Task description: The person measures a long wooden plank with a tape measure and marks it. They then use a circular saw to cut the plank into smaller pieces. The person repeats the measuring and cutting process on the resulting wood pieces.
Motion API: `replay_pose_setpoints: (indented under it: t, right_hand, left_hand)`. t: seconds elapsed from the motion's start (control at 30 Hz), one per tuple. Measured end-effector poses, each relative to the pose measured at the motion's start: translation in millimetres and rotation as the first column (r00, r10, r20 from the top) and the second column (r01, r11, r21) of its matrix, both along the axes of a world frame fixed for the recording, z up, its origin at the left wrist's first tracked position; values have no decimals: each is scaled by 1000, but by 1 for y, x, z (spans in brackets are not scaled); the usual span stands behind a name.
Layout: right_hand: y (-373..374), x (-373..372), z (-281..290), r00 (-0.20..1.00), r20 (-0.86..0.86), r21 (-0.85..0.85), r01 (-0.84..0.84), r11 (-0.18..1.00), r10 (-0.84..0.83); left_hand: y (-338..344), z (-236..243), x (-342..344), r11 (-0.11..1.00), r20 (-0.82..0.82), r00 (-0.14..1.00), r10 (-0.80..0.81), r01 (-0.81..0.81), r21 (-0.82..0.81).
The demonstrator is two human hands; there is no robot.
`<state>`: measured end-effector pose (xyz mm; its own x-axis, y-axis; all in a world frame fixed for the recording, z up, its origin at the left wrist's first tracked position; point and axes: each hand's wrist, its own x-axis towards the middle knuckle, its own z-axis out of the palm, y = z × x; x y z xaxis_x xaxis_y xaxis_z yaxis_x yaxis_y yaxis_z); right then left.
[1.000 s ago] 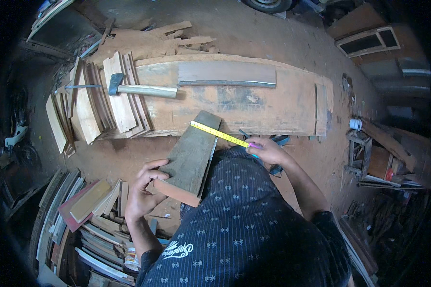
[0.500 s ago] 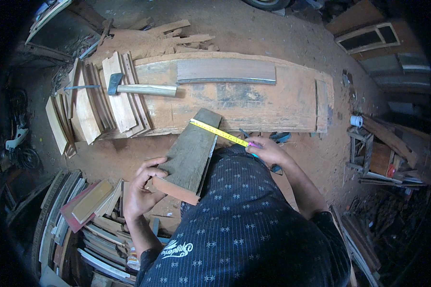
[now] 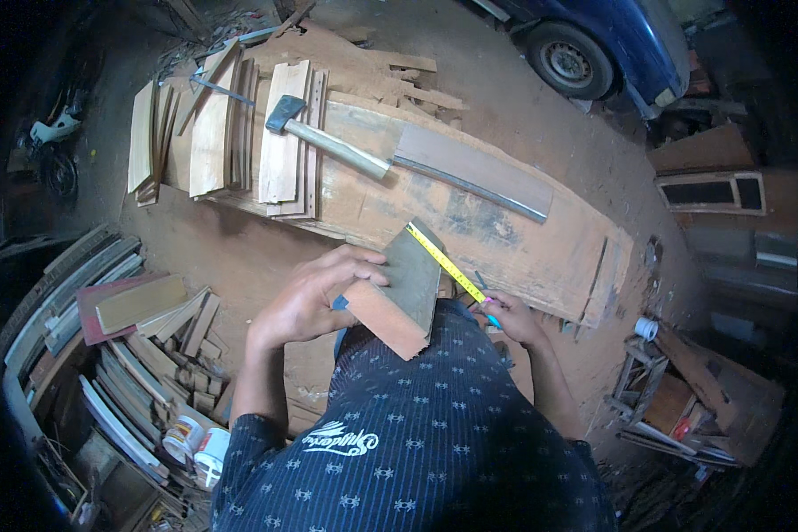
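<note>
My left hand point(image 3: 321, 293) grips the side of a thick wooden board point(image 3: 408, 279), whose grey weathered face is turned up and whose reddish cut end point(image 3: 388, 321) is toward me. The board is held tilted in front of my body, its far end over the bench edge. My right hand point(image 3: 511, 317) is closed on a tape measure, its yellow blade point(image 3: 443, 259) drawn out across the board's far end. A bit of pink and turquoise shows at my right fingers; most of the tape's case is hidden.
On the dusty workbench point(image 3: 585, 266) lie a hammer-like tool point(image 3: 337, 146) with a wooden handle, a long plank point(image 3: 470, 173) and stacked boards point(image 3: 284, 133). Scrap wood point(image 3: 142, 355) and white tubs point(image 3: 211, 452) are at left. A blue vehicle point(image 3: 629, 44) stands at the far right.
The board's near end has lifted toward the view, and my left hand has come up and right with it. The tape slopes more steeply across the far end. The whole view has turned.
</note>
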<state>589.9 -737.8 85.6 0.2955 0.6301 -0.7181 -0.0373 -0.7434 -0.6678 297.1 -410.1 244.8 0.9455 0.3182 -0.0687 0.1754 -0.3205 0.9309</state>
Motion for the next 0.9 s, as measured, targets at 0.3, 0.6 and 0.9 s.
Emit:
replay_pose_setpoints:
  t: [0.3, 0.6, 0.9]
  right_hand:
    - [1, 10, 4, 993, -115, -34, 25, 999, -29]
    - [1, 7, 2, 990, -122, -7, 68, 998, -68]
    - [-1, 15, -8, 992, -126, 16, 23, 1000, -21]
  left_hand:
    - [-3, 1, 8, 998, 6, 1000, 6, -7, 59]
    - [3, 1, 11, 998, -13, 1000, -18, 19, 57]
    - [0, 4, 27, 999, -83, 996, 40, -42, -18]
